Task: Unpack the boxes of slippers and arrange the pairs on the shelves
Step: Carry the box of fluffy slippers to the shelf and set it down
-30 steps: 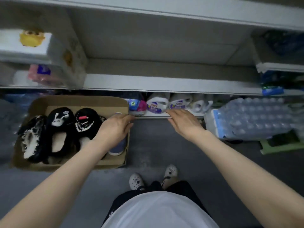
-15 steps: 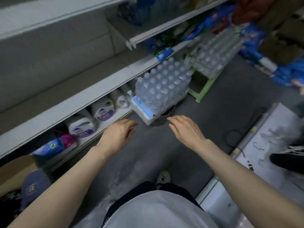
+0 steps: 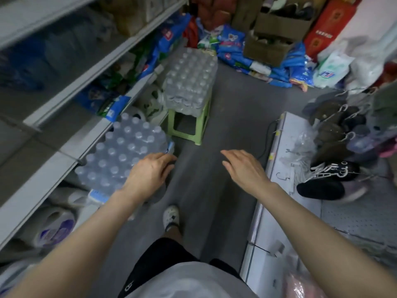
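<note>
Empty, fingers relaxed, the left hand [image 3: 150,175] and right hand [image 3: 245,168] hover above the smooth grey floor [image 3: 232,117]; a glossy shrink-wrapped pack of clear plastic bottles [image 3: 120,155] sits beside the left.

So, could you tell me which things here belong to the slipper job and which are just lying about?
Job: black slippers at right; cardboard boxes at the far end; shelf; left hand and right hand, both empty.
Lying about: near water pack; far water pack; green stool; blue bags; detergent jugs.

bare forearms, white shirt [image 3: 189,282], black shorts [image 3: 159,263], white perforated clog [image 3: 170,216].
</note>
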`<action>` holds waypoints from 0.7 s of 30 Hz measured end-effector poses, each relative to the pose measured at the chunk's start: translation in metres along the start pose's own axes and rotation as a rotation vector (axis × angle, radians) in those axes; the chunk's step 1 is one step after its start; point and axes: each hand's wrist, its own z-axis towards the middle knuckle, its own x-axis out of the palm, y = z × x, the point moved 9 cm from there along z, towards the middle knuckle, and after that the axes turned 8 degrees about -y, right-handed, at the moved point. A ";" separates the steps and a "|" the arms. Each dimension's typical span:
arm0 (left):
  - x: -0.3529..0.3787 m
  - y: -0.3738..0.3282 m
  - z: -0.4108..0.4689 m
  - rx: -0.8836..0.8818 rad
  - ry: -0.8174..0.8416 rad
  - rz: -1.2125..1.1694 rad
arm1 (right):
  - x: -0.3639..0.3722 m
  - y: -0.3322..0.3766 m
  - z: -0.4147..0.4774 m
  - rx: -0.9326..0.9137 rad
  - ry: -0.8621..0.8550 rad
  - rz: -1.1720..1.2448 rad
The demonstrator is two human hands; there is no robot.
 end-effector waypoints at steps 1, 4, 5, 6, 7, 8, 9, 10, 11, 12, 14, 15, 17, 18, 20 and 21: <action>0.007 0.001 0.025 0.015 0.000 -0.007 | 0.000 -0.015 0.013 0.028 0.003 -0.011; 0.027 0.002 0.102 0.097 0.017 -0.018 | 0.003 -0.059 0.057 0.106 0.004 -0.026; 0.034 0.002 0.128 0.127 0.025 -0.026 | 0.004 -0.074 0.072 0.130 0.000 -0.023; 0.041 0.003 0.155 0.148 0.034 -0.038 | 0.004 -0.088 0.087 0.157 -0.005 -0.020; 0.048 0.005 0.181 0.162 0.044 -0.048 | 0.004 -0.102 0.103 0.189 -0.007 -0.015; 0.055 0.008 0.206 0.173 0.054 -0.056 | 0.005 -0.116 0.118 0.221 -0.007 -0.012; 0.061 0.009 0.231 0.190 0.067 -0.063 | 0.006 -0.131 0.132 0.250 -0.004 -0.008; 0.069 0.010 0.256 0.212 0.086 -0.069 | 0.008 -0.146 0.147 0.280 0.000 -0.006; 0.077 0.010 0.282 0.236 0.108 -0.072 | 0.011 -0.162 0.163 0.308 0.006 -0.010; 0.084 0.010 0.307 0.255 0.121 -0.079 | 0.013 -0.178 0.178 0.337 0.008 -0.014; 0.096 0.009 0.359 0.271 0.134 -0.103 | 0.015 -0.208 0.206 0.385 -0.019 -0.010; 0.103 0.008 0.383 0.277 0.146 -0.112 | 0.015 -0.223 0.218 0.402 -0.039 -0.008; 0.118 0.004 0.432 0.299 0.160 -0.110 | 0.017 -0.254 0.243 0.427 -0.060 -0.017; 0.124 0.001 0.457 0.309 0.162 -0.111 | 0.018 -0.270 0.256 0.435 -0.065 -0.019; 0.140 -0.003 0.510 0.325 0.156 -0.119 | 0.020 -0.306 0.287 0.445 -0.075 -0.015; 0.148 -0.005 0.537 0.327 0.144 -0.117 | 0.023 -0.326 0.304 0.448 -0.080 -0.019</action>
